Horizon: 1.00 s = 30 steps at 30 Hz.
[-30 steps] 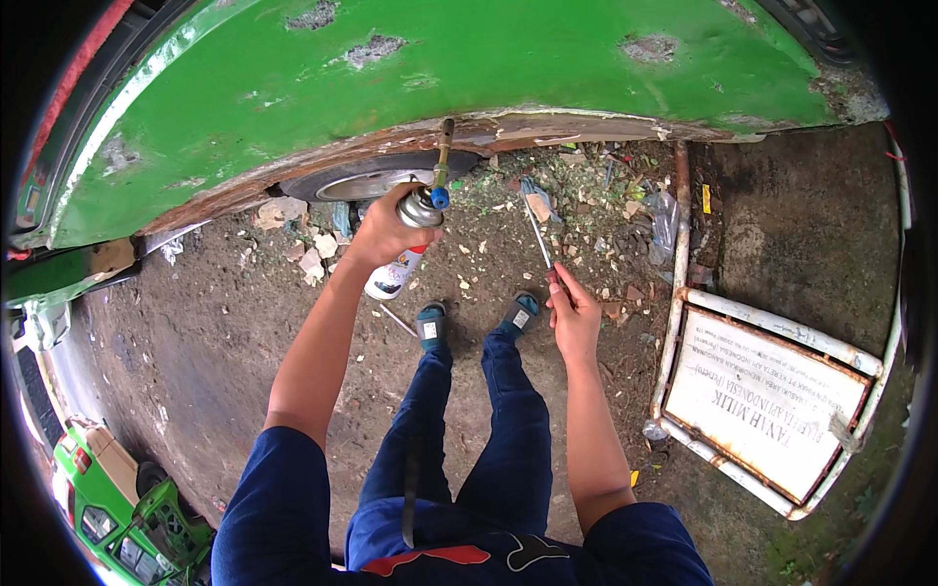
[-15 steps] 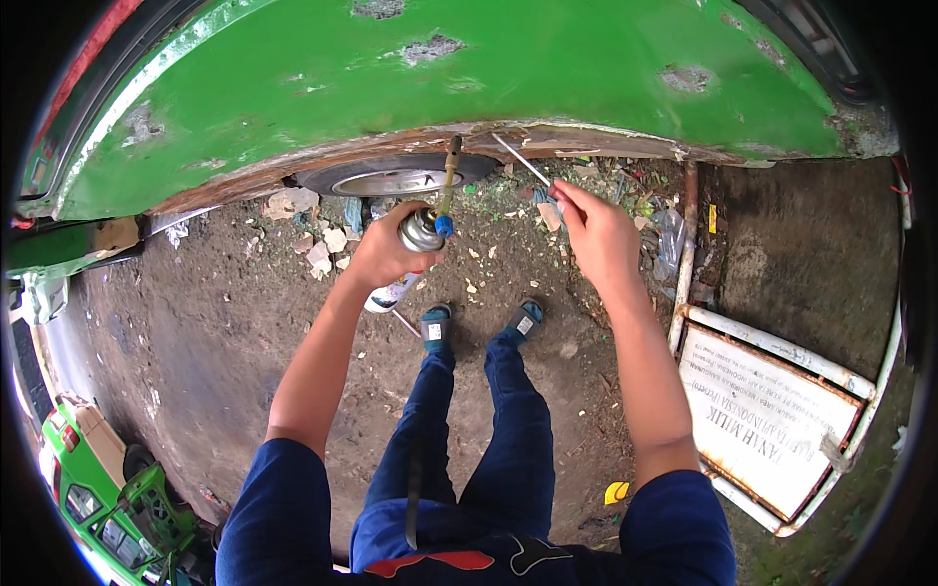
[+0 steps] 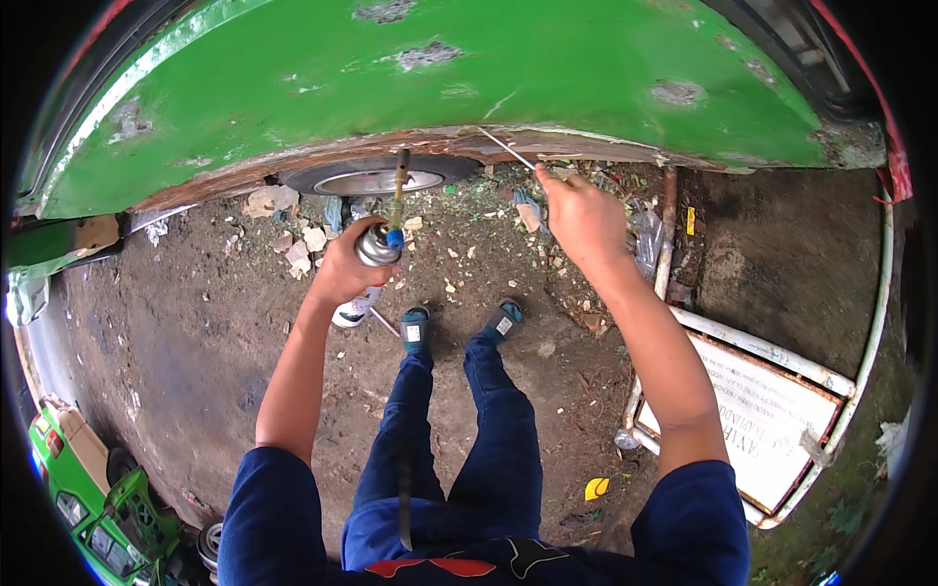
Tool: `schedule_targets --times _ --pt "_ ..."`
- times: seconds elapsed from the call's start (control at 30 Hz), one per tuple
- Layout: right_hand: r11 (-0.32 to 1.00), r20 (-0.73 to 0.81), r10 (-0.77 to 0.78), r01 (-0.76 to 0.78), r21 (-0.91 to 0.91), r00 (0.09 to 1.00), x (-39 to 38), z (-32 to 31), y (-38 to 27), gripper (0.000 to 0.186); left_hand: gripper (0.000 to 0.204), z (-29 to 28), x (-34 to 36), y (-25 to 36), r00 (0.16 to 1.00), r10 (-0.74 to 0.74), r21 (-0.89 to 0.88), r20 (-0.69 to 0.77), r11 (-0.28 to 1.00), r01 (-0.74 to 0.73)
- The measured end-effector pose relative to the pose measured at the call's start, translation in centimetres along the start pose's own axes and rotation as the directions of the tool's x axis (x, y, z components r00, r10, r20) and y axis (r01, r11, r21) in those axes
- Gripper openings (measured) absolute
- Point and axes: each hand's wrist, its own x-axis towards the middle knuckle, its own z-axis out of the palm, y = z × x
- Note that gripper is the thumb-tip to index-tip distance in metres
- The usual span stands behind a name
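My left hand (image 3: 344, 272) is wrapped round a gas canister (image 3: 377, 246) fitted with a blowtorch head. The torch's brass-coloured nozzle (image 3: 401, 184) points up toward the panel's lower edge; I see no flame. In my right hand (image 3: 588, 223) is a screwdriver (image 3: 512, 151), its handle mostly hidden in the closed fingers. The thin metal shaft slants up and left, its tip at the lower edge of a green vehicle panel (image 3: 567, 73). Above the tip a thin pale line marks the paint. Several rough grey patches and a brown, flaking lower edge show on the panel.
Under the panel is a wheel (image 3: 381, 181). Paint flakes and litter (image 3: 315, 238) lie on the dirt ground. A white signboard in a pipe frame (image 3: 762, 415) is at my right, and another green vehicle (image 3: 112, 513) at the lower left. My sandalled feet (image 3: 415, 330) stand below.
My left hand and the torch have moved left, away from the screwdriver. The right hand has come a little closer to the panel. A pale line now shows on the paint above the tip.
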Motion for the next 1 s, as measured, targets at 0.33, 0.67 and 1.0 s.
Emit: schedule_targets --times 0.33,0.67,1.0 --pt "0.996 -0.026 0.010 -0.008 0.084 1.000 0.2 1.1 1.0 0.018 0.078 -0.1 -1.1 1.7 0.999 -0.024 0.022 -0.035 0.999 0.024" --pt "0.958 0.044 0.017 -0.029 0.287 0.999 2.0 0.5 3.0 0.021 0.078 0.9 -0.2 1.1 1.000 0.012 -0.069 -0.024 0.998 -0.014" --pt "0.988 -0.063 -0.011 0.020 0.155 0.998 0.5 0.4 1.5 0.019 0.074 0.0 -1.0 -0.1 1.000 0.013 0.012 0.025 1.000 -0.013"
